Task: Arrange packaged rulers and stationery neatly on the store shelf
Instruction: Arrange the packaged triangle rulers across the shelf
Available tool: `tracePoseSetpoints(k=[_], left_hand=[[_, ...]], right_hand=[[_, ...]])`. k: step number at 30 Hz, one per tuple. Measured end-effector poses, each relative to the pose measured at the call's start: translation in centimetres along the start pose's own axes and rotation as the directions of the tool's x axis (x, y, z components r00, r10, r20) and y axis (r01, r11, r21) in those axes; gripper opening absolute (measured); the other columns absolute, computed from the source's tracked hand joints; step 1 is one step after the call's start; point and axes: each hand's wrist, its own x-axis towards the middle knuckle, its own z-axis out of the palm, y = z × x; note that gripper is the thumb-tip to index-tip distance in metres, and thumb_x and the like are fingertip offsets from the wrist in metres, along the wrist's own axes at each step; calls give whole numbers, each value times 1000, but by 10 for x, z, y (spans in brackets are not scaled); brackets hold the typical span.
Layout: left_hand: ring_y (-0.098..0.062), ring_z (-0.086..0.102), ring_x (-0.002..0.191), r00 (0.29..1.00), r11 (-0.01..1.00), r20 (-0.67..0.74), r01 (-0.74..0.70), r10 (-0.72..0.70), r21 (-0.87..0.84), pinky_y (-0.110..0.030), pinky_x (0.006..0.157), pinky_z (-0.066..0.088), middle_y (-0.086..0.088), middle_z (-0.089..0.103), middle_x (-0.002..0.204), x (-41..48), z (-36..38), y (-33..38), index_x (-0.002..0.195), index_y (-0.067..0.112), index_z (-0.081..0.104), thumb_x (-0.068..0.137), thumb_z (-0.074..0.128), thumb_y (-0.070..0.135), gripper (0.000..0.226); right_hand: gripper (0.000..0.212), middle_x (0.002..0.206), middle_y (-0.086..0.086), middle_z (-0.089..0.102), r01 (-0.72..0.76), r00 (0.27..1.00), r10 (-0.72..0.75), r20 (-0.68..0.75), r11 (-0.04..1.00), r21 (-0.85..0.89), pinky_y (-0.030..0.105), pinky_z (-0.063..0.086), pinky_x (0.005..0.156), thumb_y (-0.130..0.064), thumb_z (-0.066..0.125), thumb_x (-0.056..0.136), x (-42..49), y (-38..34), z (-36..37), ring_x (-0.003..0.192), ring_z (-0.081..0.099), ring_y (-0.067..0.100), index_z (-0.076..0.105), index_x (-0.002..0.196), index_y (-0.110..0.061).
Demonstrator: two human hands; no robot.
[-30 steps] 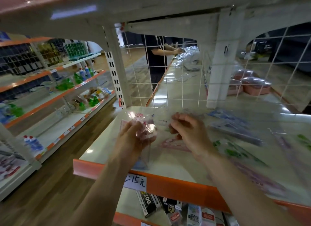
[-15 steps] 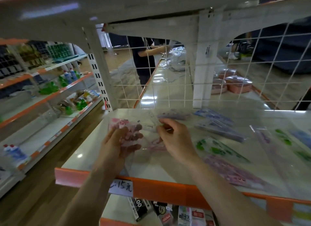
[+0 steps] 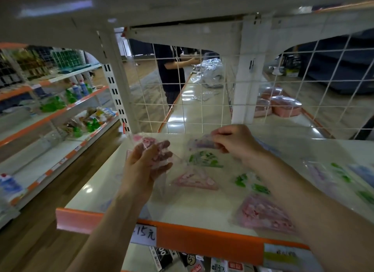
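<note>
Fingers (image 3: 165,156) of the left hand (image 3: 141,170) are curled round a clear packet with pink print (image 3: 147,141), thumb across its front, holding it upright above the left part of the shelf (image 3: 182,209). The right hand (image 3: 236,143) reaches toward the back of the shelf, its fingers (image 3: 219,132) bent and pinching the edge of a purple-printed packet (image 3: 202,143). Just in front of that lies a green-printed packet (image 3: 204,159), and nearer again a pink triangular packet (image 3: 196,179), both flat on the shelf between the two hands. A second green packet (image 3: 251,182) and a larger pink packet (image 3: 263,215) lie beside the right forearm, blurred. A handwritten price tag (image 3: 144,234) sits on the shelf's orange front edge, below the left wrist. Behind the wire mesh (image 3: 192,101) stands a person in dark clothes (image 3: 172,73).
</note>
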Motion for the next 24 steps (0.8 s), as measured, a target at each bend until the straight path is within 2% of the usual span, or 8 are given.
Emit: tracePoseSetpoints(k=[2,5,9,11,13,16,20,24], left_hand=[[-16,68,73,1000,1000,-13,-6,6,1,-28,59,58,-5,73,95,1,-1,-2,103,10,58,93,50,12,12],[-16,68,69,999,1000,-38,-14,14,-17,-27,56,56,-5,73,91,2,-2,-4,100,11,57,95,50,10,10],[-16,68,70,998,999,-58,-21,19,-29,-27,56,56,-5,73,91,3,-6,-6,99,12,57,95,49,10,9],[-16,68,72,998,999,-63,-16,14,-32,-27,56,56,-6,72,93,5,-7,-6,98,12,58,95,50,10,9],[-16,67,72,998,999,-62,-6,4,-32,-28,58,57,-5,73,93,6,-7,-5,96,13,60,95,50,10,10],[-16,67,71,999,1000,-51,5,-7,-31,-28,57,57,-5,73,91,8,-7,-5,95,13,60,95,50,10,11],[-17,67,71,999,1000,-35,17,-18,-20,-28,56,56,-7,72,92,8,-6,-6,96,10,60,95,50,10,10],[-16,67,70,1000,1000,-15,25,-25,-16,-27,56,56,-7,72,92,8,-6,-5,94,10,60,95,51,10,10]], right_hand=[[12,70,1,63,14,995,-2,99,993,-119,22,47,63,-12,61,89,3,0,5,67,58,13,71,94,-7],[16,85,-2,67,118,974,-39,224,929,-351,24,46,73,-20,61,89,-1,-2,13,81,60,11,71,99,-13],[16,98,2,69,165,971,-35,237,815,-556,33,49,81,-30,63,86,-3,-3,11,95,63,21,70,97,-20],[35,107,1,67,173,968,3,253,721,-671,32,49,81,-45,64,82,-5,-5,15,100,61,22,65,111,-25],[57,120,1,61,200,969,5,248,579,-790,31,45,82,-58,61,79,-6,-7,24,109,58,24,55,125,-24],[64,125,0,58,230,972,-53,228,388,-892,31,40,80,-63,57,79,-10,-6,38,112,57,23,51,127,-21],[71,126,1,57,252,968,-118,223,392,-885,32,41,80,-64,62,74,-12,-2,47,110,57,22,50,128,-20],[79,139,4,47,264,965,-101,244,400,-878,34,41,93,-64,63,75,-15,-4,49,123,48,24,45,137,-18]])
